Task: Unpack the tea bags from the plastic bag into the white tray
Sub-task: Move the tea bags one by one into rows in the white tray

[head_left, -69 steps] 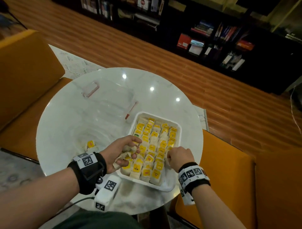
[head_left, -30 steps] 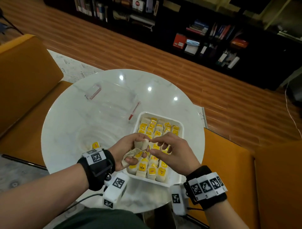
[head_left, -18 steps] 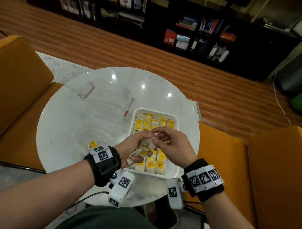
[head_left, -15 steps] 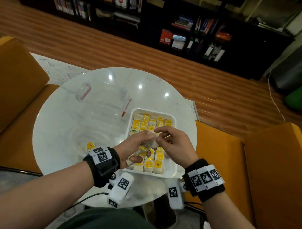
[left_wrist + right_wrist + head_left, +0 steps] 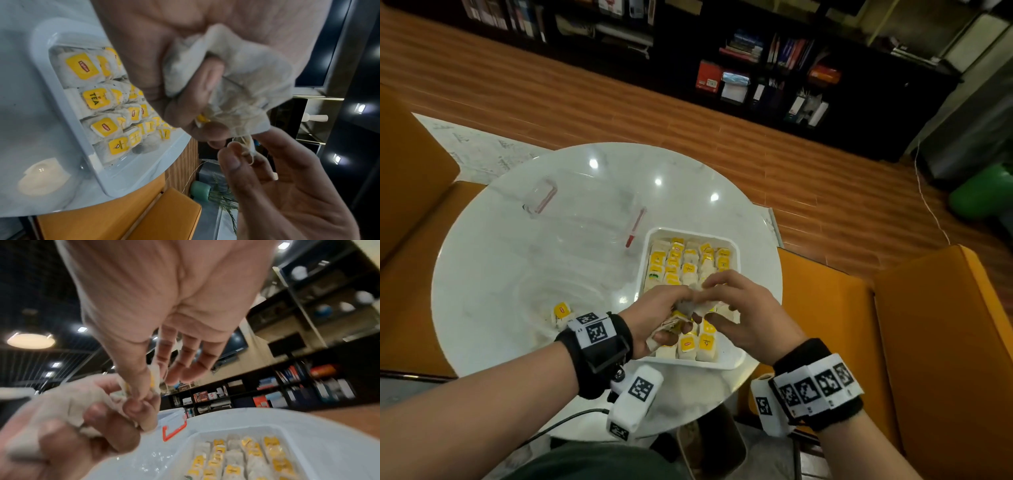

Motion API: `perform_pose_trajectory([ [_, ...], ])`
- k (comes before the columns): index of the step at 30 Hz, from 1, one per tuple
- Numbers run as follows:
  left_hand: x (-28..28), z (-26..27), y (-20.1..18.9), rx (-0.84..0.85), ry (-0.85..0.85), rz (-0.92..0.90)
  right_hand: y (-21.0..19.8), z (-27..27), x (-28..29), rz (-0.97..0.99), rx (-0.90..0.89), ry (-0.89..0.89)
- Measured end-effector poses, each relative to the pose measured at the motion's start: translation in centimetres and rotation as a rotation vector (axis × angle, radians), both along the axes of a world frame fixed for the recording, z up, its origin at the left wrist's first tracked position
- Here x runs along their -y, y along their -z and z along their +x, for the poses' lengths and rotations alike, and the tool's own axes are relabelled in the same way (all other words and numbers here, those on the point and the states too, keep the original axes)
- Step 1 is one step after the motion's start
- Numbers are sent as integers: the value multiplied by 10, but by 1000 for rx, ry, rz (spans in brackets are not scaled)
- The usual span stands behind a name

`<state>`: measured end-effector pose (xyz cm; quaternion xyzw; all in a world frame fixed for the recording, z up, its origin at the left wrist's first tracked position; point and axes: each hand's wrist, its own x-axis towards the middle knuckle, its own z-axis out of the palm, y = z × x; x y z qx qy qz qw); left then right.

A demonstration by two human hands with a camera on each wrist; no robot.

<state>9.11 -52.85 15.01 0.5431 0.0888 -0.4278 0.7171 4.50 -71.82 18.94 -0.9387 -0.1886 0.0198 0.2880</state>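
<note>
A white tray (image 5: pixel 732 359) on the round table holds rows of tea bags with yellow tags (image 5: pixel 690 270). Over its near half my left hand (image 5: pixel 654 318) grips a bunch of loose tea bags (image 5: pixel 236 76) in its curled fingers. My right hand (image 5: pixel 739 315) meets it from the right, thumb and forefinger pinching one tea bag (image 5: pixel 154 378) at the top of the bunch, its other fingers spread. The clear plastic bag (image 5: pixel 585 219) with a red zip lies flat on the table beyond. A few tea bags (image 5: pixel 561 311) lie on the table left of my left wrist.
The white marble table (image 5: pixel 500 267) is small and round, with its edge close behind the tray. Orange seats (image 5: pixel 825 308) flank it on both sides. Dark bookshelves (image 5: pixel 756 68) stand across the wooden floor.
My right hand left the tray's near right edge and came up to the bunch in my left hand, where it now pinches one tea bag. The left hand kept its grip.
</note>
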Motion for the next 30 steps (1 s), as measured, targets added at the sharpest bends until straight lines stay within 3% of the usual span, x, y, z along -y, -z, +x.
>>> perform_pose_trajectory([
  [4,-3,-1,1,-49,29,-18,8,2,-5,-44,168,19],
  [9,-10,1,3,-99,-15,-9,5,8,12,176,137,292],
  [11,-14,3,8,-96,-33,-10,12,12,25,171,102,419],
  [15,-21,5,15,-62,-45,49,30,22,44,17,-99,514],
  [21,-29,10,13,-49,-83,98,73,34,42,-417,-489,311],
  [26,-35,14,10,-68,-141,78,95,49,35,-619,-529,297],
  [30,-40,16,8,-103,-200,30,106,58,29,-729,-440,336],
])
